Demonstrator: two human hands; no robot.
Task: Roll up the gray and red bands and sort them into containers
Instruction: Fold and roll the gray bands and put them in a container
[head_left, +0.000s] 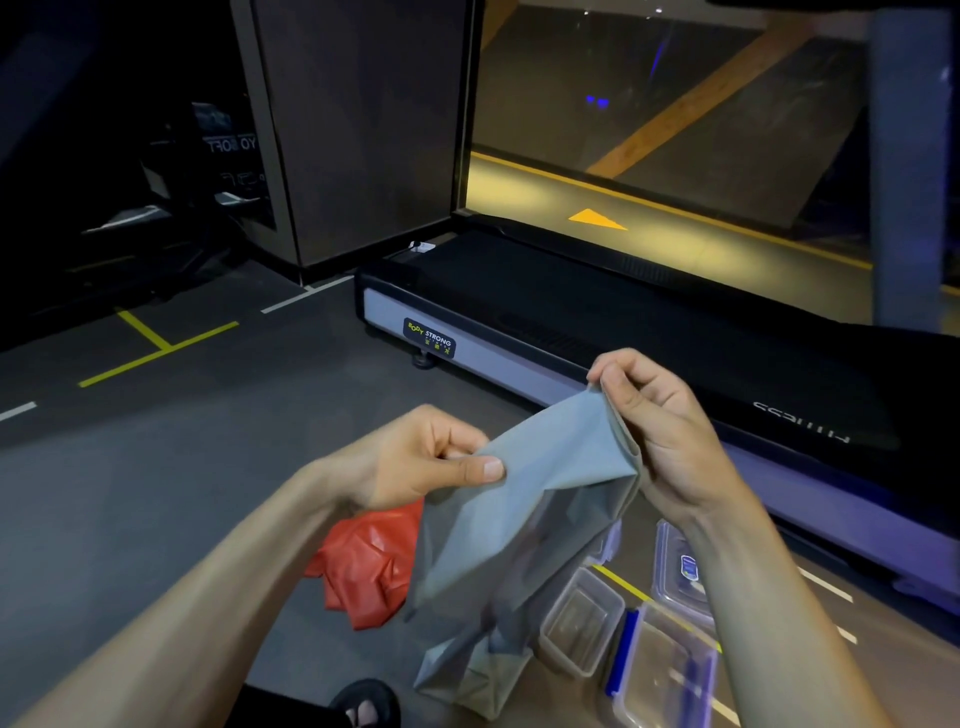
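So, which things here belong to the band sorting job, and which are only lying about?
Belong to the job:
gray band, pinched by left hand and right hand
red band on the floor
open container
lids

Just lying about:
treadmill
sandal

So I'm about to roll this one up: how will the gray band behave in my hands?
Likely floppy: the gray band sags and creases between the left hand and right hand, its lower end crumpled on the floor. Probably thin and light, since pinches alone hold it. It may unroll unless held.
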